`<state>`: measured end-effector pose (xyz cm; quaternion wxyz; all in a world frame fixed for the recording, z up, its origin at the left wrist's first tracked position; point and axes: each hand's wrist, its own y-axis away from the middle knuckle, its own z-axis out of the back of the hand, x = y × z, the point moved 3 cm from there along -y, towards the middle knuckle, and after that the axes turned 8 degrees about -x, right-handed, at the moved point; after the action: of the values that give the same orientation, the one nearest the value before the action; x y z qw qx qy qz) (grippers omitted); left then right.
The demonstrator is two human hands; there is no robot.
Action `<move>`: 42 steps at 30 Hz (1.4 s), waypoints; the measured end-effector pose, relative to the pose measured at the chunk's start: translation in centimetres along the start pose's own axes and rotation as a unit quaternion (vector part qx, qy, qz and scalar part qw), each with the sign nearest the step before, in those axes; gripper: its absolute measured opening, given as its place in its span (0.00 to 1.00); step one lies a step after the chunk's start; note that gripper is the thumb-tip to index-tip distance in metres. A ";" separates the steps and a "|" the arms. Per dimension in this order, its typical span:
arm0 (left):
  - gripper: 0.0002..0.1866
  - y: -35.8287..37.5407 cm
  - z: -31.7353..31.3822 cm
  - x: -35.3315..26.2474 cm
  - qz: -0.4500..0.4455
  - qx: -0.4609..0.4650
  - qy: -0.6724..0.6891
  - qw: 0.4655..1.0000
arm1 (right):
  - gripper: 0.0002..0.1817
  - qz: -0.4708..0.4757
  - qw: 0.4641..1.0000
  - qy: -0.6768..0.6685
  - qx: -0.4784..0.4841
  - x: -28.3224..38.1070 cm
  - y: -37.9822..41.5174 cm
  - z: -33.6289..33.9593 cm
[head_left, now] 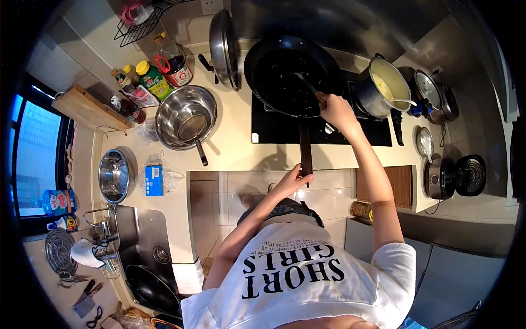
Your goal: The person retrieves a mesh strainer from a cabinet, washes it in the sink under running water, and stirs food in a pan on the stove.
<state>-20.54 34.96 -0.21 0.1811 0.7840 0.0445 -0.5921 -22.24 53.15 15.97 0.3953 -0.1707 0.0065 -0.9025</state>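
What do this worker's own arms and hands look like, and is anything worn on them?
The left hand and right hand are bare, with no gloves showing. No watch or bracelet is visible on either wrist. The short sleeves are plain white, belonging to a white T-shirt with black lettering.

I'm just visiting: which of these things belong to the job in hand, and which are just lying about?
In use:
black pan, held by its handle
cooking utensil, held over the pan
cooktop under the pan
perhaps the pot with yellowish contents

Apparently just lying about:
blue box
bottles
two steel bowls
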 end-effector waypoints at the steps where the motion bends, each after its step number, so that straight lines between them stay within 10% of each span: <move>1: 0.19 0.0 0.0 0.1 0.002 -0.001 -0.005 1.000 | 0.09 0.001 1.000 0.000 0.001 0.0 -0.3 -0.1; 17: 0.17 -0.3 0.1 0.5 0.008 0.022 -0.010 1.000 | 0.15 -0.044 0.998 -0.055 0.000 0.6 -2.7 7.8; 42: 0.17 0.0 0.0 0.3 0.003 0.007 0.012 1.000 | 0.08 0.039 0.998 -0.020 0.053 -1.8 1.2 1.1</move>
<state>-20.51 34.94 -0.49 0.1769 0.7923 0.0403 -0.5826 -19.85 53.75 16.26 0.4391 -0.1667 -0.0425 -0.8818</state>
